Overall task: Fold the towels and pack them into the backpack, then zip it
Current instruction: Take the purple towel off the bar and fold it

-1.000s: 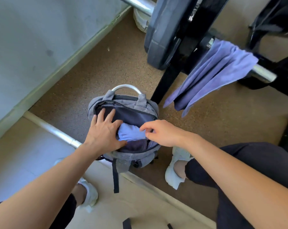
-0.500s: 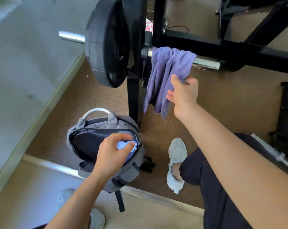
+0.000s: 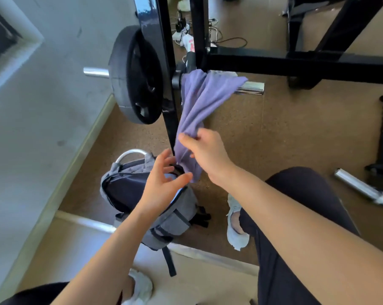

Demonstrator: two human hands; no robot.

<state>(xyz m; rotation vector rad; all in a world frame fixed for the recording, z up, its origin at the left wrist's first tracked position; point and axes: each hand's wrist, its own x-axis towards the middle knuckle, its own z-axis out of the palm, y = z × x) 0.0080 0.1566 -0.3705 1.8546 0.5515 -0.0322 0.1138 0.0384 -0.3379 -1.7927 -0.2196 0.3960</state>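
A purple towel (image 3: 199, 102) hangs over the chrome barbell (image 3: 251, 88), stretched down toward me. My right hand (image 3: 204, 150) grips its lower part, with the tail end hanging below the fist. My left hand (image 3: 164, 179) hovers with spread fingers just under that tail, above the open grey backpack (image 3: 175, 216) standing on the floor. A light blue towel inside the backpack shows only as a sliver behind my left hand.
A black weight plate (image 3: 135, 78) and black rack upright (image 3: 168, 84) stand right behind the backpack. A grey wall runs along the left. Another chrome bar (image 3: 362, 190) lies on the floor at right. My white shoes (image 3: 236, 227) flank the bag.
My right hand closed on the purple towel and pulled it down off the bar toward the backpack. My left hand lifted out of the bag opening to meet the towel's end.
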